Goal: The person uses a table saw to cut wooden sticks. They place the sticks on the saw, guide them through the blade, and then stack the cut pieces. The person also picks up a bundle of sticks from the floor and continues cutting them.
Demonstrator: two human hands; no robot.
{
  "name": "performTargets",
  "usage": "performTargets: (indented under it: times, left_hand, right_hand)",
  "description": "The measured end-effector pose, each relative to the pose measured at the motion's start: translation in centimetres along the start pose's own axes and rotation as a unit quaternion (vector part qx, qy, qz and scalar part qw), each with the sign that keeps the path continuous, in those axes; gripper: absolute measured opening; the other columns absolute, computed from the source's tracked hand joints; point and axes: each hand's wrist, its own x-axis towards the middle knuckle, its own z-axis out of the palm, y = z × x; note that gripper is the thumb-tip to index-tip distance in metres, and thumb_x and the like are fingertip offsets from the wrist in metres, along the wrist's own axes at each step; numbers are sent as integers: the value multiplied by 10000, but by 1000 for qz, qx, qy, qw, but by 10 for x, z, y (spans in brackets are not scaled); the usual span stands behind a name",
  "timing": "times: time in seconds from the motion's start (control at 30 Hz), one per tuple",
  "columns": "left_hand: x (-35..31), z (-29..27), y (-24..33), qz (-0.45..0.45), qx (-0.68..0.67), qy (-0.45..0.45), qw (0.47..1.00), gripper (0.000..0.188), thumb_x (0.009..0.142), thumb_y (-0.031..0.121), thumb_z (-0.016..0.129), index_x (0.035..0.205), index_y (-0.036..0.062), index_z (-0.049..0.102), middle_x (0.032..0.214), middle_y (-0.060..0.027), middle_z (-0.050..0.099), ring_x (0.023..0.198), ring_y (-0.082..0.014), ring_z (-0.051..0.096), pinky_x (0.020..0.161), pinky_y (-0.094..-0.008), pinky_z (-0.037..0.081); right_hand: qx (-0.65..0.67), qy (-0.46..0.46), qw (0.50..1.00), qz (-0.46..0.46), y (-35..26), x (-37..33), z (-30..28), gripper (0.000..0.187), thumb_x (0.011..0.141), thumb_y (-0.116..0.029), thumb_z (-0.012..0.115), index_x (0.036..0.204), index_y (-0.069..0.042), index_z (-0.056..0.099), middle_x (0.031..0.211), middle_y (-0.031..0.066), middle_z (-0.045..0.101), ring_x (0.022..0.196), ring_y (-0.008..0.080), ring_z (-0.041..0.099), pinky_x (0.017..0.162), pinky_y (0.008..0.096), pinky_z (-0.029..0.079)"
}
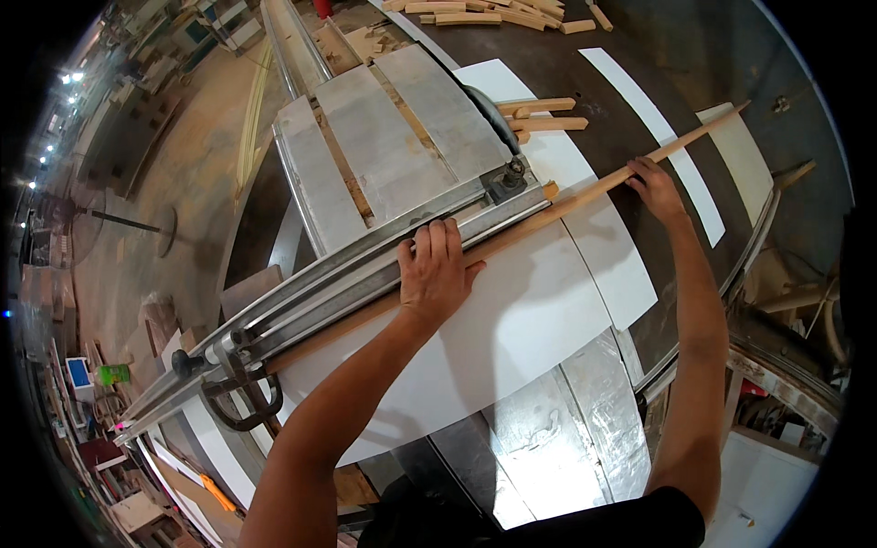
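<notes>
A long, thin wooden strip point(594, 190) lies along the near side of a metal fence point(338, 283), over a large white sheet point(512, 310). My left hand point(434, 269) is closed over the fence, its fingers hooked across the rail and its thumb by the strip. Farther right, my right hand point(653, 187) pinches the strip near its far end, which tapers out past a narrow white strip point(658, 137). A dark C-clamp point(242, 384) sits at the fence's left end. At the other end is a metal block with a knob point(507, 181).
Beyond the fence stands a slotted metal sliding table point(375, 137). Short wood pieces point(548, 119) lie on the white sheet, with more wooden offcuts point(484, 11) at the back. A bare metal tabletop point(548, 438) is nearest me. An orange cutter point(217, 493) lies lower left.
</notes>
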Motion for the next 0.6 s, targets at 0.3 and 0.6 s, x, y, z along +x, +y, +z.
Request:
performTargets:
  times: [0.3, 0.6]
  left_hand:
    - [3, -3, 2, -9, 1, -28, 1000, 844, 767, 552, 775, 1329, -32, 538, 1182, -99, 566, 1084, -246, 516, 941, -417, 359]
    - [1, 2, -1, 3, -8, -7, 1000, 858, 781, 568, 754, 1332, -53, 534, 1220, -142, 556, 1099, -285, 514, 938, -445, 365]
  right_hand:
    - [16, 1, 1000, -5, 6, -2, 2, 349, 895, -72, 711, 1237, -40, 648, 1231, 177, 630, 1117, 388, 624, 925, 449, 539]
    - [23, -10, 1000, 11, 11, 1, 5, 345, 904, -68, 699, 1245, -38, 651, 1277, 177, 619, 1160, 380, 613, 964, 432, 532]
